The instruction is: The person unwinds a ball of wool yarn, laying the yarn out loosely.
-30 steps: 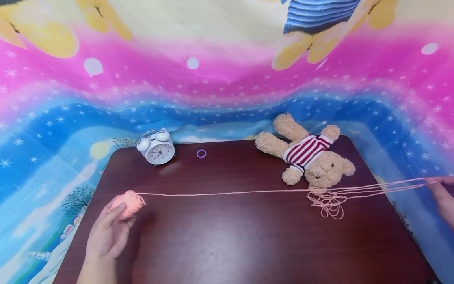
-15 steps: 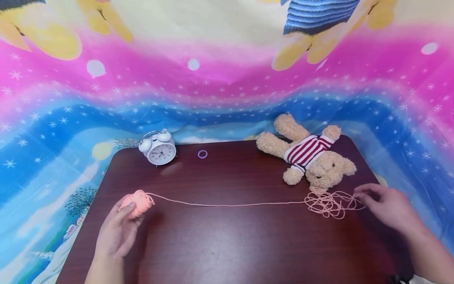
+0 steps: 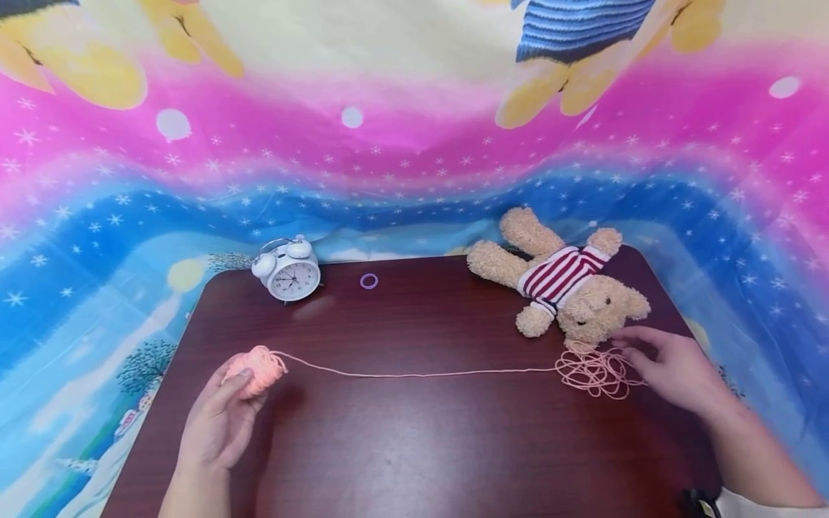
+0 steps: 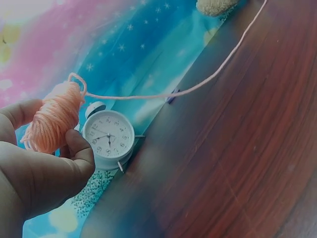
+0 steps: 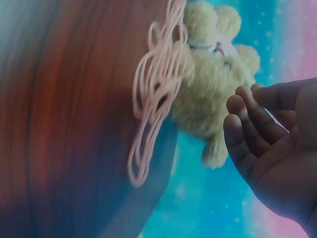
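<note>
Two hands show in the head view: at lower left the left hand (image 3: 216, 424) grips the yarn ball (image 3: 257, 372); at right the right hand (image 3: 673, 370) is just beside the loose loops (image 3: 586, 373) at the teddy bear's (image 3: 592, 309) head. A pull on the strand (image 3: 421, 375) could knot those loops or snag them there. The left wrist view, at left, shows digits (image 4: 80, 148) clasping both sides, partly hidden overhead. Only the right wrist view, at right, clearly shows bent fingers (image 5: 249, 130) holding nothing.

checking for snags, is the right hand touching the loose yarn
Apart. The right wrist view shows the bear in the gap between the right hand and the loose yarn.
</note>
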Tool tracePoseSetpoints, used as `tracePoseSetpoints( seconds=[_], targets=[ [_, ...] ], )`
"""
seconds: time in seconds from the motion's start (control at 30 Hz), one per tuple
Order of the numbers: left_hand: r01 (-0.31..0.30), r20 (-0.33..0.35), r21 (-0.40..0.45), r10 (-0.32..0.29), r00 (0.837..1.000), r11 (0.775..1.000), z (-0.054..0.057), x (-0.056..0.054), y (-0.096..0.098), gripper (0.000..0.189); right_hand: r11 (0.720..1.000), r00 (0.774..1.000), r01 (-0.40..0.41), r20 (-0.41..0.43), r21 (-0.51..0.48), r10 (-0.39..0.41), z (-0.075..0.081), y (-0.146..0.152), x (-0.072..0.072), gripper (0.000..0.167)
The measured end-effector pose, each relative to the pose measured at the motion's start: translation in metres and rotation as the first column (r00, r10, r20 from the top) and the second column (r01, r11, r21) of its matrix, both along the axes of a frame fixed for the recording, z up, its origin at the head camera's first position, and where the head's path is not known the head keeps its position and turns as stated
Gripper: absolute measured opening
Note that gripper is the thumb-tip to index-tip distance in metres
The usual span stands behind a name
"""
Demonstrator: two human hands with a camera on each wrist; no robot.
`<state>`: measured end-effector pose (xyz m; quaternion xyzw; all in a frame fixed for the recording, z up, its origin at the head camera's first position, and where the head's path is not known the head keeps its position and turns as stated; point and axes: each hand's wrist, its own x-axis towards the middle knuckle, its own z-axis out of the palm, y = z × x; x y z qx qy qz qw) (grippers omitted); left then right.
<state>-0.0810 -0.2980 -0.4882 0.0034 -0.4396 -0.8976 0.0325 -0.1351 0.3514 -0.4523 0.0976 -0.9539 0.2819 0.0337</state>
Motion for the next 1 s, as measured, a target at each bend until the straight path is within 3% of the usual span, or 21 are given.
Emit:
tracePoseSetpoints(
  seconds=[0.2,0.47,0.67,0.83,1.0],
  targets=[
    [-0.007,0.022,-0.033,0.007,1.000,0.999,0.005,-0.002,0.011,0.029,0.996,0.999,-0.037,0.012,-0.077,0.038,0.002,-0.037,-0.009,0.024],
    [0.018,0.005,-0.083,-0.017,1.000,0.996,0.006,-0.007,0.027,0.026,0.975,0.998,-0.060,0.015,-0.216,0.065,-0.012,-0.090,-0.023,0.023],
    [0.004,0.046,-0.103,0.001,0.999,0.995,0.007,-0.008,0.037,0.026,0.939,0.994,-0.079,0.043,-0.335,0.099,-0.024,-0.127,-0.026,0.019],
    [0.016,0.028,-0.100,-0.014,1.000,0.995,0.009,-0.009,0.044,0.027,0.915,0.992,-0.081,0.059,-0.394,0.114,-0.027,-0.153,-0.027,0.018],
    [0.027,0.052,-0.097,-0.022,0.998,0.995,0.013,-0.010,0.052,0.028,0.890,0.986,-0.096,0.078,-0.447,0.146,-0.028,-0.179,-0.031,0.019]
  ],
)
